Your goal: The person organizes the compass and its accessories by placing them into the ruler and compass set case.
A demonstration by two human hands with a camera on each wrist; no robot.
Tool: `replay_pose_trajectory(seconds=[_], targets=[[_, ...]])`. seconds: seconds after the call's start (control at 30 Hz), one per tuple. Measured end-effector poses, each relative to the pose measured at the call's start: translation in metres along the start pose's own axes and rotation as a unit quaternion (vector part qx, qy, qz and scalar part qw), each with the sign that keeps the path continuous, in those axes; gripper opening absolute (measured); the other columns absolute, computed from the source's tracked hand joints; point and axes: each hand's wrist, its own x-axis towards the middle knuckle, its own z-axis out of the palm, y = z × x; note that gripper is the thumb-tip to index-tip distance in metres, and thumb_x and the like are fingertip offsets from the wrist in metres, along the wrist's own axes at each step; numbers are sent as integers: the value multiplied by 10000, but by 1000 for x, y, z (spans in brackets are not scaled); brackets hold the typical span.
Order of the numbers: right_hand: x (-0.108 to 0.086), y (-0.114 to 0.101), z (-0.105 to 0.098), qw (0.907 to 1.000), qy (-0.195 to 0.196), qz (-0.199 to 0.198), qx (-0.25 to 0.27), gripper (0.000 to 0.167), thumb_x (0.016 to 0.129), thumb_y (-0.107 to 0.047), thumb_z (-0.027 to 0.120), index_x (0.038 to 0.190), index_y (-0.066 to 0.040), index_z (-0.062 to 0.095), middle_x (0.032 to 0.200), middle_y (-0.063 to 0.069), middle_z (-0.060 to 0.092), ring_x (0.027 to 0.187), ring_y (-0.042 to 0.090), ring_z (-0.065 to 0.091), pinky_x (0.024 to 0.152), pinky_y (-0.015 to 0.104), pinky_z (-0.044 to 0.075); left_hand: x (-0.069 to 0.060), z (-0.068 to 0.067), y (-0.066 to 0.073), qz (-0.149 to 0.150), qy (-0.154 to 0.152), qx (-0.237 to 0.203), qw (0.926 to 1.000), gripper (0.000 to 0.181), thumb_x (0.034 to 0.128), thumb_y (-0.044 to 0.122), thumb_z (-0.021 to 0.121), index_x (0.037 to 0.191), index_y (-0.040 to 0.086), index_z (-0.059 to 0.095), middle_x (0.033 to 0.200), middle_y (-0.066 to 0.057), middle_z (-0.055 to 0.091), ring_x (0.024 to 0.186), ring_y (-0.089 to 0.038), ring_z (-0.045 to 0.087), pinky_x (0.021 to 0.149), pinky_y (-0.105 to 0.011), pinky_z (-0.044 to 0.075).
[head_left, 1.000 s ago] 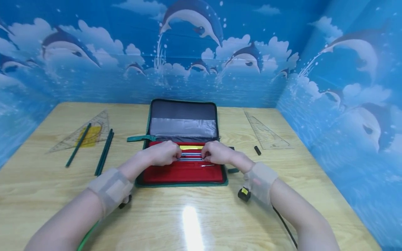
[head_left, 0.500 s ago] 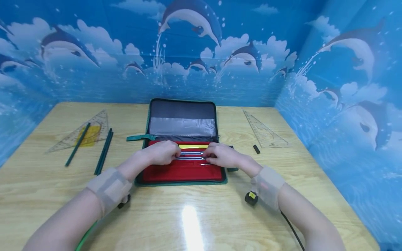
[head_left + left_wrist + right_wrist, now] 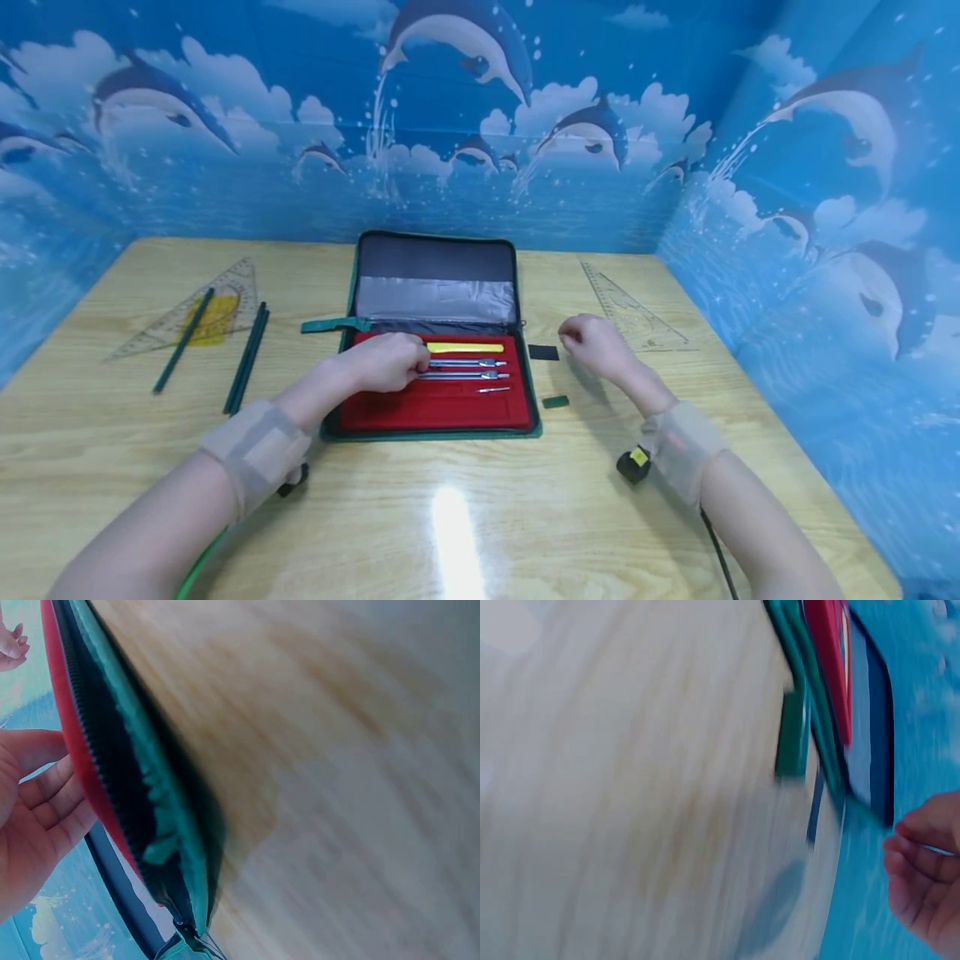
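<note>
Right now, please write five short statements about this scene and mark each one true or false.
1. The case lies open. True.
2. The right hand holds the yellow piece. False: the right hand is right of the case, the yellow piece inside it.
3. The left hand is over the case. True.
4. A pencil lies across the left triangle. True.
5. The other triangle lies left of the case. False: it lies right.
</note>
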Motion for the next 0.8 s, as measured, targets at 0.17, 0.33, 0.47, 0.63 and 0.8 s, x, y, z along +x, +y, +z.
replay_pose_trajectory(seconds=[0.17,0.33,0.47,0.63,0.8], targets=[[-10,34,-10,9961,-53,848,-241,186,891,-46,516,930,70,656,853,179,656,723,271,605,725,449,489,0,1,0,-16,-40,-83,10000,65,837,95,676,898,117,667,857,1,565,779,-139,505,712,-267,473],[-17,52,-15,9896,-255,1379,-326,176,889,-73,534,805,50,627,649,88,581,557,185,502,572,361,451,1,0,1,-115,-89,-86,9999,64,839,101,677,899,120,663,859,1,558,787,-141,502,712,-266,472],[-20,60,-18,9831,-521,1748,-177,271,890,-118,545,631,-40,546,503,-19,415,450,103,356,464,274,350,0,0,1,-194,-113,-89,9997,71,837,104,682,903,122,663,858,2,555,793,-142,501,715,-266,471],[-21,65,-18,9772,-843,1946,-41,350,867,-158,600,535,-89,512,455,-73,347,416,67,297,446,229,301,0,0,2,-203,-122,-107,9997,76,837,104,682,908,123,664,857,3,554,792,-142,500,716,-267,468],[-22,67,-14,9741,-1087,1985,-2,387,838,-142,610,491,-127,440,446,-79,317,415,62,278,445,214,283,1,0,1,-149,-133,-112,9997,64,845,100,670,904,123,663,853,6,554,786,-140,501,717,-269,465]])
